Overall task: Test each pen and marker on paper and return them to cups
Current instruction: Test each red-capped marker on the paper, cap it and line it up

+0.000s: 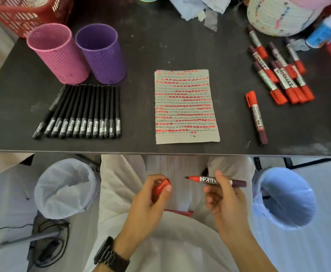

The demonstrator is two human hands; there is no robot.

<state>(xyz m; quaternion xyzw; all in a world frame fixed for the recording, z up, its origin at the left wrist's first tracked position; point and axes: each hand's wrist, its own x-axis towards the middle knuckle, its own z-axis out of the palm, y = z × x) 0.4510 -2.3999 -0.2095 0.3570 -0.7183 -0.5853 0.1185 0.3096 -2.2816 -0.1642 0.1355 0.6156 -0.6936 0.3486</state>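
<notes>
Below the table edge, over my lap, my right hand [225, 201] pinches an uncapped red marker [206, 180], its tip pointing left. My left hand [151, 197] grips its red cap [160, 188], a short gap from the tip. On the dark table [141, 55] lies a sheet of paper [186, 107] covered in red and black test marks. A pink mesh cup [58, 54] and a purple mesh cup [102, 54] stand at the back left. In front of them lies a row of several black pens [82, 112]. One capped red marker [256, 116] lies right of the paper, and several more red markers [280, 73] beyond it.
A red basket [23, 14] stands at the back left, and a woven basket [278, 14], crumpled blue paper [196, 6] and a blue-white bottle [325, 30] at the back right. On the floor, lined bins stand left [66, 187] and right [286, 197] of my legs, and cables [49, 246] lie lower left.
</notes>
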